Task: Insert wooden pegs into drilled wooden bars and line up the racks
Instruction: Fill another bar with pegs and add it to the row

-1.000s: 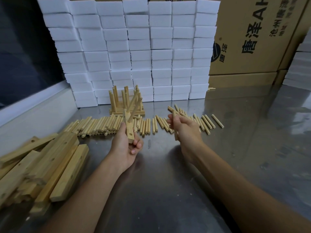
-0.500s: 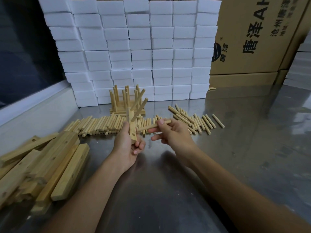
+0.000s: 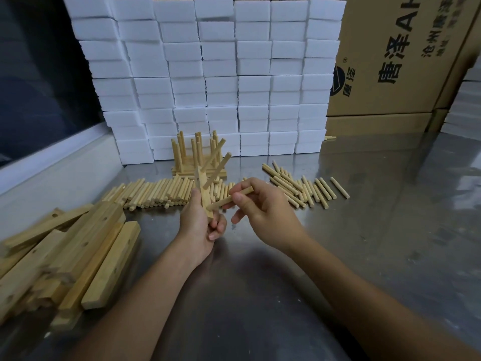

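Left hand (image 3: pixel 201 220) grips bar (image 3: pixel 204 195) upright; right hand (image 3: pixel 260 204) pinches peg (image 3: pixel 231 198) against it.

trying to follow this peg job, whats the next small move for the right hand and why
Probably push the peg home into the bar. The right hand pinches it with its tip at the bar's lower part, the left hand grips the bar upright, and two pegs already stick out higher up.
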### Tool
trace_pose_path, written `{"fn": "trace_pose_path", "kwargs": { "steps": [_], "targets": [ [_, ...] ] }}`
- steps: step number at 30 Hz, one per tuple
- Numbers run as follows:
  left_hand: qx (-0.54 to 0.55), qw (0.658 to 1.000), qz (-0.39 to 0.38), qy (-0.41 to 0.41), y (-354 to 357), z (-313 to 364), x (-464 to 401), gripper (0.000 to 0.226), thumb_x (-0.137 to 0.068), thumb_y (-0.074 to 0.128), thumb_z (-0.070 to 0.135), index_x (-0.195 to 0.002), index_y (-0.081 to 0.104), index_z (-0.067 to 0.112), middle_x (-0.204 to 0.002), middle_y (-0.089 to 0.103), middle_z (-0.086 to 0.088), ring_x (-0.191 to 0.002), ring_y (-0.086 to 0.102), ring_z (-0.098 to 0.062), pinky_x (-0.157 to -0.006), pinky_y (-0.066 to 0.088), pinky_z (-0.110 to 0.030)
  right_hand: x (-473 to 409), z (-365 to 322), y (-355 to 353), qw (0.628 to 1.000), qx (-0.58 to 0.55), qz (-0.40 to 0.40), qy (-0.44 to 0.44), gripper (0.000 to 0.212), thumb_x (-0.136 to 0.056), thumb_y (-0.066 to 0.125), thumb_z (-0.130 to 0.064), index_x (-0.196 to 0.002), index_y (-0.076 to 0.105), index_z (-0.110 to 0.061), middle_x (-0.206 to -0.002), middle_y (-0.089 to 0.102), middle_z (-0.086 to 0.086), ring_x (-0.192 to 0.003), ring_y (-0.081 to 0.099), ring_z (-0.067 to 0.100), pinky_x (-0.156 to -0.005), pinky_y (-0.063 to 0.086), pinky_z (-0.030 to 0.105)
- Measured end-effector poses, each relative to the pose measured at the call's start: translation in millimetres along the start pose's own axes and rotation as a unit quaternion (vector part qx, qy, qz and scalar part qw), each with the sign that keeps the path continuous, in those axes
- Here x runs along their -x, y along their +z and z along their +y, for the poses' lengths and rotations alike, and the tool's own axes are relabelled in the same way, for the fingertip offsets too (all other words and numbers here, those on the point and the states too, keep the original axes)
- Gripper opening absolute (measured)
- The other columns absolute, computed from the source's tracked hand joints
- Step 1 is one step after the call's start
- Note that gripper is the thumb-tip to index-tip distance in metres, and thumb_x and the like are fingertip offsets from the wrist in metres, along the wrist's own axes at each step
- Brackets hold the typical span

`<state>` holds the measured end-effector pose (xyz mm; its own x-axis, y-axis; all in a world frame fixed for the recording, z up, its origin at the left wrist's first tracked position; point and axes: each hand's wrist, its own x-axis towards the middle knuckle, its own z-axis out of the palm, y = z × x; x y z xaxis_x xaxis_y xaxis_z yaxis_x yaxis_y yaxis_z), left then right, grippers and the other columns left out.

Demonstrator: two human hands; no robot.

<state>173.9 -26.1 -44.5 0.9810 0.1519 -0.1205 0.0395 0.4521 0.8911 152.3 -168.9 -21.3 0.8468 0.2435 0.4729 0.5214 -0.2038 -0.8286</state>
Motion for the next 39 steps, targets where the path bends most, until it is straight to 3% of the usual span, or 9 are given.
{"fn": "trace_pose_path", "kwargs": {
  "steps": [6,14,17,23,27,30,33,36,39],
  "targets": [
    [-0.018,1.000,-0.014,0.005,-0.7,-1.3,1.8,0.049,-0.107,0.027,0.044,-0.092,0.053,0.006,-0.044,0.030,-0.003,-0.028,0.032,-0.013,-0.030,0.016,-0.013,-2.8,-1.0,-4.5,0.998,0.048,0.007,-0.031,0.008,-0.095,0.064,-0.009,-0.097,0.067,-0.001,-0.083,0.076,0.008,-0.071,0.073,0.013,-0.071,0.060,0.027],
    [-0.018,0.999,-0.032,0.007,-2.7,-1.8,3.6,0.052,-0.107,0.026,0.044,-0.101,0.057,0.002,-0.049,0.034,-0.005,-0.029,0.031,-0.011,-0.031,0.017,-0.012,-4.2,0.3,-1.6,1.000,-0.002,0.025,0.010,0.018,-0.093,0.069,-0.016,-0.091,0.069,0.002,-0.078,0.076,0.008,-0.069,0.075,0.018,-0.072,0.062,0.038],
    [-0.032,0.999,-0.035,0.015,-1.4,-2.1,3.9,0.050,-0.107,0.026,0.044,-0.091,0.054,0.006,-0.045,0.033,-0.002,-0.029,0.029,-0.012,-0.032,0.015,-0.012,-5.4,-0.2,-8.9,1.000,0.022,0.001,0.016,0.014,-0.093,0.068,-0.014,-0.093,0.070,0.000,-0.079,0.077,0.009,-0.070,0.075,0.017,-0.073,0.063,0.036],
    [-0.075,0.996,-0.037,0.035,0.4,-3.5,5.7,0.047,-0.107,0.027,0.043,-0.099,0.055,0.006,-0.049,0.037,-0.003,-0.030,0.028,-0.012,-0.034,0.016,-0.014,-10.2,-11.0,-18.8,0.997,0.060,-0.041,0.012,0.010,-0.090,0.072,-0.014,-0.087,0.071,-0.004,-0.076,0.076,0.004,-0.068,0.075,0.013,-0.070,0.063,0.032],
    [-0.086,0.995,-0.034,0.025,1.2,-3.5,5.0,0.042,-0.107,0.027,0.044,-0.111,0.049,0.008,-0.046,0.035,-0.003,-0.030,0.027,-0.011,-0.032,0.017,-0.015,-8.9,-14.2,-26.2,0.971,0.214,-0.107,-0.013,0.010,-0.093,0.067,-0.015,-0.092,0.075,-0.009,-0.078,0.075,-0.004,-0.067,0.069,-0.001,-0.069,0.059,0.019],
    [-0.084,0.996,-0.037,0.021,1.0,-3.3,4.4,0.042,-0.107,0.026,0.044,-0.107,0.048,0.008,-0.041,0.035,-0.001,-0.028,0.027,-0.011,-0.032,0.018,-0.014,-5.9,-15.6,-17.7,0.940,0.311,-0.124,-0.073,0.018,-0.094,0.059,-0.008,-0.102,0.075,-0.009,-0.076,0.068,-0.008,-0.058,0.055,-0.007,-0.060,0.039,0.004],
    [-0.087,0.995,-0.047,0.032,0.6,-4.4,4.8,0.045,-0.107,0.026,0.044,-0.096,0.051,0.008,-0.043,0.036,-0.002,-0.028,0.028,-0.011,-0.033,0.019,-0.012,-7.0,-17.7,-11.6,0.926,0.341,-0.126,-0.103,0.015,-0.094,0.061,-0.015,-0.100,0.075,-0.010,-0.078,0.070,-0.001,-0.059,0.051,0.005,-0.060,0.035,0.009],
    [-0.100,0.992,-0.060,0.039,0.1,-5.4,3.7,0.044,-0.107,0.025,0.044,-0.098,0.050,0.009,-0.045,0.035,-0.005,-0.027,0.027,-0.012,-0.033,0.019,-0.013,-7.7,-16.1,-9.2,0.917,0.367,-0.109,-0.109,0.016,-0.093,0.067,-0.026,-0.090,0.072,-0.012,-0.072,0.064,-0.005,-0.063,0.050,0.013,-0.063,0.045,0.032],
    [-0.123,0.989,-0.067,0.055,1.1,-8.1,2.2,0.047,-0.107,0.025,0.044,-0.091,0.050,0.009,-0.047,0.034,-0.006,-0.027,0.026,-0.013,-0.033,0.019,-0.015,-6.4,-17.1,-6.3,0.905,0.402,-0.078,-0.115,0.015,-0.091,0.068,-0.027,-0.082,0.070,-0.015,-0.062,0.051,-0.010,-0.061,0.042,0.015,-0.055,0.041,0.033]
  ]
}}
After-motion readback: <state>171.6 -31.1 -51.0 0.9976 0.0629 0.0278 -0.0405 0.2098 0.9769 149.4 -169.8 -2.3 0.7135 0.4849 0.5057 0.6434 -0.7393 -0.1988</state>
